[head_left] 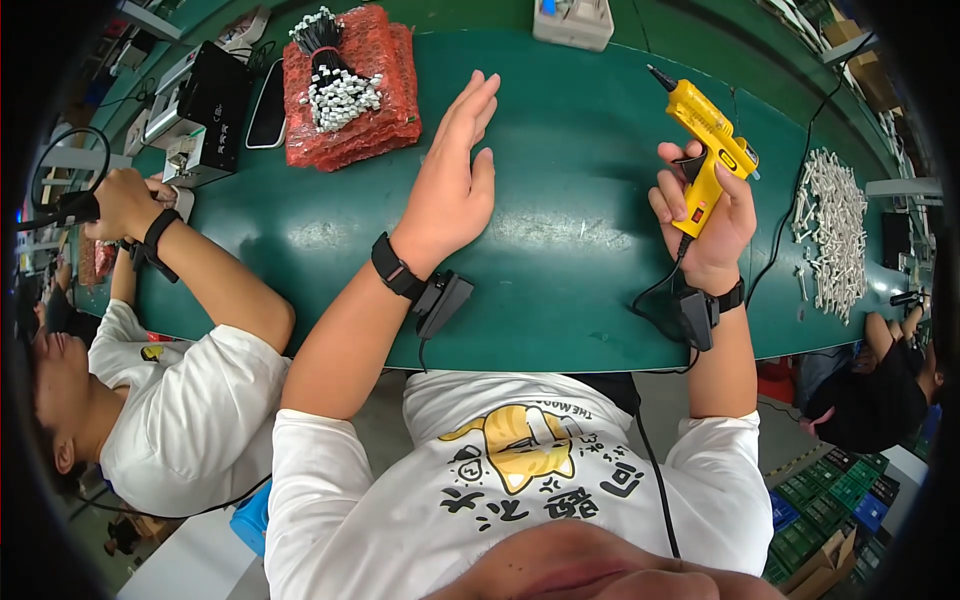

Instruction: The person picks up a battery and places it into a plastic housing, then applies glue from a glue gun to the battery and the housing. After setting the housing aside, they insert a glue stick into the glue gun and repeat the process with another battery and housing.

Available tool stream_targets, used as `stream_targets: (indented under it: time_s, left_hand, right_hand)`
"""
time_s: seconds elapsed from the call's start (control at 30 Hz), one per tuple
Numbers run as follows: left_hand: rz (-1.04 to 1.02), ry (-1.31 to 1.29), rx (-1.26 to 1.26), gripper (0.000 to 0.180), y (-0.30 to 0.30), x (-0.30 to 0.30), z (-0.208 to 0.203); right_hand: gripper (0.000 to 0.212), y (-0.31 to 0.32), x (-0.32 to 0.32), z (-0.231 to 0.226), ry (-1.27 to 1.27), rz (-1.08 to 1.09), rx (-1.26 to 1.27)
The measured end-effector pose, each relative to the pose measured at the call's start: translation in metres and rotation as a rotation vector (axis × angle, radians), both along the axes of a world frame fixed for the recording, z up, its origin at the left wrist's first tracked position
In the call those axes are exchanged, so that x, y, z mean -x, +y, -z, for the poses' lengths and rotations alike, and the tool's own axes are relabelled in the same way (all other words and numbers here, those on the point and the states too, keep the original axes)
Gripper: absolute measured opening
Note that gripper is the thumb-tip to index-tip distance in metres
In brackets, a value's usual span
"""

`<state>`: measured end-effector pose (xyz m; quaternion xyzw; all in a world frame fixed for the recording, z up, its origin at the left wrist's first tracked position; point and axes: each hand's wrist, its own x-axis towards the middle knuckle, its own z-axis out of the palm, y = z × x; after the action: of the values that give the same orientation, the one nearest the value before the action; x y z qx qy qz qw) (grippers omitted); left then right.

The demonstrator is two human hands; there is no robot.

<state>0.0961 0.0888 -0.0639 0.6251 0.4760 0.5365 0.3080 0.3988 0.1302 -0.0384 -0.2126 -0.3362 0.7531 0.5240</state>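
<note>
seen from the wearer, with twelve o'clock straight away from the chest, the yellow plastic glue gun [708, 140] is at about two o'clock over the dark green smooth counter [560, 310], in the bare right hand [712, 215]. the right fingers are curled closed around its handle, some of them by the black trigger [690, 161]; whether the trigger is pressed, i cannot tell. the bare left hand [460, 185] is at about ten o'clock, its fingers straight and almost together, the thumb a little apart, with nothing in its hold.

handling the gun well would seem to call for a firm but relaxed wrap low on the handle, well behind the dark tapered nozzle [660, 77]. the tip points to eleven o'clock, away from the body; keeping it so, and the left palm out of its line, looks wise, as it may be hot. the thin black cord [655, 292] leaves the handle toward seven o'clock and loops near the wrist, so some slack should be kept lest it tug. a slow, even squeeze would likely serve better than a jerk.

the heap of small white parts [838, 240] at three o'clock and the red bubble-wrapped stack [400, 115] at ten are best kept clear of drips.
</note>
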Motion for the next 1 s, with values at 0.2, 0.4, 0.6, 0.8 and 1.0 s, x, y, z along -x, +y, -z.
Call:
stream_targets:
  time_s: [0.2, 0.4, 0.6, 0.8, 1.0]
  left_hand:
    - [-0.027, 0.124, -0.037, 0.052, -0.006, 0.009, 0.002]
    - [-0.012, 0.472, 0.067, 0.025, 0.012, -0.012, -0.038]
    - [-0.27, 0.872, 0.044, 0.029, 0.153, 0.004, -0.112]
    - [-0.482, 1.341, 0.37, 0.043, 0.289, 0.121, -0.098]
    - [-0.357, 1.454, 0.597, 0.045, 0.37, 0.132, -0.105]
  right_hand:
    - [0.032, -0.007, 0.007, 0.0, -0.003, -0.008, -0.007]
    - [0.031, -0.01, 0.003, -0.004, -0.019, 0.05, 0.031]
    - [0.03, -0.013, -0.002, -0.009, -0.017, 0.084, 0.034]
    - [0.031, -0.01, -0.004, -0.01, 0.0, 0.059, 0.08]
    - [0.031, -0.006, -0.008, -0.011, 0.029, 0.094, 0.126]
